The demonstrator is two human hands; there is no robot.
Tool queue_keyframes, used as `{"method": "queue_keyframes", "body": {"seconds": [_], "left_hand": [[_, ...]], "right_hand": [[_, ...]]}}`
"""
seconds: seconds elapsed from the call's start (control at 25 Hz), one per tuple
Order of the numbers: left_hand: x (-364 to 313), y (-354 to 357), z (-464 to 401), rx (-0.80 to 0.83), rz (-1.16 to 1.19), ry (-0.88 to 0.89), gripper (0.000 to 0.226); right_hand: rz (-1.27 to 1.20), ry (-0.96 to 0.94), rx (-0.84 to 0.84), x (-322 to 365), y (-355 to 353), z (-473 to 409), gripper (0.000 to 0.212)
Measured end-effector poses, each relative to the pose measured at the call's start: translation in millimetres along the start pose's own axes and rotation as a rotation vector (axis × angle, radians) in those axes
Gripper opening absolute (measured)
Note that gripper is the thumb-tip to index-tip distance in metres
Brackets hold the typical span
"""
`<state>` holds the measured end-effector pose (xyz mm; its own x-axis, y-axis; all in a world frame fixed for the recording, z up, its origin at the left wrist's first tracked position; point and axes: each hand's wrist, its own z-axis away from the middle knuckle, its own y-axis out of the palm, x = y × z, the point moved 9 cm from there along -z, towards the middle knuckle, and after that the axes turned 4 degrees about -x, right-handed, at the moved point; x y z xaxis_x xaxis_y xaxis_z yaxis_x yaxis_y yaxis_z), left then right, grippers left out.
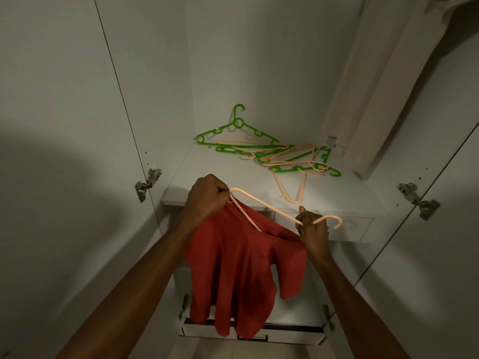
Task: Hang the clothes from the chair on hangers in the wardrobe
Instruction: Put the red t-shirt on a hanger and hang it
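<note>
A red garment (238,275) hangs down in front of the open white wardrobe (259,60). A peach hanger (272,209) lies across it, one arm reaching into the neck opening. My left hand (207,198) grips the hanger's left end together with the red cloth. My right hand (312,229) pinches the hanger just below its hook, which points right. A pile of green and peach hangers (274,154) lies on the wardrobe shelf (197,172) behind my hands.
A beige garment (383,81) hangs at the upper right inside the wardrobe. Both doors stand open, with metal hinges at left (146,183) and right (417,200). White drawers (259,332) sit below the shelf, behind the red garment.
</note>
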<state>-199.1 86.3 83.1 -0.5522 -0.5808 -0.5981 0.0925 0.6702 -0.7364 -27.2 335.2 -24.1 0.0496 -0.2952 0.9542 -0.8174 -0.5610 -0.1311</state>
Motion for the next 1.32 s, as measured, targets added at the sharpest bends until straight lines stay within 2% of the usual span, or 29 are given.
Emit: {"method": "queue_keyframes", "body": {"seconds": [0.2,0.4,0.52,0.6,0.68,0.76,0.84,0.96,1.04,1.08,1.16,1.32], "left_hand": [[5.9,-6.6,-7.5,-0.055,0.13,-0.026,0.018],[-13.6,1.2,-3.4,-0.074,0.123,0.094,0.012],[-16.5,6.7,-4.5,-0.068,0.106,0.106,0.011],[-14.2,4.2,-4.0,-0.096,0.096,0.074,0.012],[-12.0,-4.2,-4.2,-0.16,0.114,0.031,0.011],[-15.5,-5.7,-6.5,-0.173,0.143,0.026,0.009],[-28.3,3.7,-6.7,-0.11,0.121,0.056,0.009],[-41.7,25.5,-1.1,-0.007,0.067,0.069,0.009],[-41.5,30.2,2.6,0.003,0.056,0.046,0.008],[-39.1,29.0,2.4,-0.005,0.062,0.025,0.008],[-30.4,20.2,-1.3,-0.042,0.112,-0.038,0.008],[-19.7,11.4,-4.2,-0.032,0.149,-0.096,0.011]], "right_hand": [[0.152,-0.12,0.0,6.7,-3.5,-7.5,0.045],[0.397,-0.21,0.035,32.6,6.1,-13.0,0.044],[0.512,-0.146,0.076,39.1,12.8,-23.5,0.04],[0.592,-0.101,0.045,38.7,6.4,-31.7,0.045],[0.729,-0.125,0.003,41.9,-4.0,-34.1,0.049],[0.892,-0.172,0.05,44.6,3.6,-27.6,0.049],[0.837,-0.18,0.143,50.1,23.1,-14.5,0.046],[0.509,-0.106,0.305,66.0,50.4,-5.0,0.046],[0.393,-0.021,0.456,70.4,61.9,-3.0,0.028],[0.383,-0.005,0.524,70.1,64.9,-2.4,0.021],[0.451,-0.032,0.595,61.0,64.4,-3.7,0.024],[0.397,0.019,0.622,39.9,61.1,0.2,0.025]]}}
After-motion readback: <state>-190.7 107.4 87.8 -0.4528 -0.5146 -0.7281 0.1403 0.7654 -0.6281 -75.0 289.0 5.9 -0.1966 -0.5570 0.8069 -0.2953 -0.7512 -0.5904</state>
